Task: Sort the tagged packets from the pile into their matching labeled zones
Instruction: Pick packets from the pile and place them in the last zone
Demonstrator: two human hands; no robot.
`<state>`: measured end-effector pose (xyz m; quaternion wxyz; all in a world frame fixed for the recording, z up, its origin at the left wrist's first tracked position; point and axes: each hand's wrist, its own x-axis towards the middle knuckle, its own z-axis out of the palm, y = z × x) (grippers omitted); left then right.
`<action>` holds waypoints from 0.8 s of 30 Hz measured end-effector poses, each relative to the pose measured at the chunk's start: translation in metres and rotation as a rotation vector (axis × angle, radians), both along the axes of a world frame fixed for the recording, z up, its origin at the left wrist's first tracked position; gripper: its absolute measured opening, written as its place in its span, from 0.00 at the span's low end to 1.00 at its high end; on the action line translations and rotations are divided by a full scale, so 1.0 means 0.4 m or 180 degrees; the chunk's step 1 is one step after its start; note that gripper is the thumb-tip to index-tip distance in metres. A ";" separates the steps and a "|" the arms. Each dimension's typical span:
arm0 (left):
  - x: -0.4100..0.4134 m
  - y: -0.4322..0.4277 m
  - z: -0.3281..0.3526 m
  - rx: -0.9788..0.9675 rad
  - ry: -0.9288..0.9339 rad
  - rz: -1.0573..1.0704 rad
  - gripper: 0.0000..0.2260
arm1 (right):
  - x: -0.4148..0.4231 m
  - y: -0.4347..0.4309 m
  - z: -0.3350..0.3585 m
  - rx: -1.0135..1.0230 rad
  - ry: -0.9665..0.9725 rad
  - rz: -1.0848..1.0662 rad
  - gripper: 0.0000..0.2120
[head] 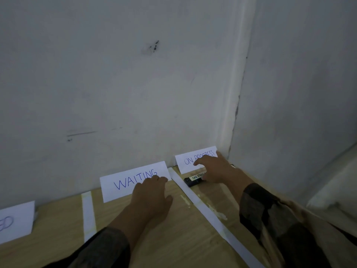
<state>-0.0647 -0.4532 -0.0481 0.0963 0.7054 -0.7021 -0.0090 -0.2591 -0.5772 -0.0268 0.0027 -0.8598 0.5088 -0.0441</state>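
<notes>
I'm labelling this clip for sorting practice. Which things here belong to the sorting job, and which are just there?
Part of the job:
- black packet tagged ON PROGRESS, under the right hand
- ON PROGRESS sign
- WAITING sign, by the left hand
- partly seen third sign
- white divider strips

Just there:
- wall
- pale bundle at right

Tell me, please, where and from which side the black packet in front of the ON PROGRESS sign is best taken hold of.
Probably by its long edges, near the bare left end, coming from above. The black packet lies flat on the table, so nothing can get under it. The right hand covers its right end, and the paper strip runs close along its left, so a side approach is cramped.
</notes>
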 end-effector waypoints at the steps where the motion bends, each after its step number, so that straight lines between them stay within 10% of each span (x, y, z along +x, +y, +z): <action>1: 0.005 0.009 0.007 0.0003 -0.0032 0.0014 0.26 | 0.005 0.020 0.003 -0.0039 -0.0105 0.0021 0.25; 24: 0.176 0.556 0.165 0.0362 -0.0422 0.0178 0.28 | 0.276 0.641 0.061 0.0019 -0.0579 0.0877 0.27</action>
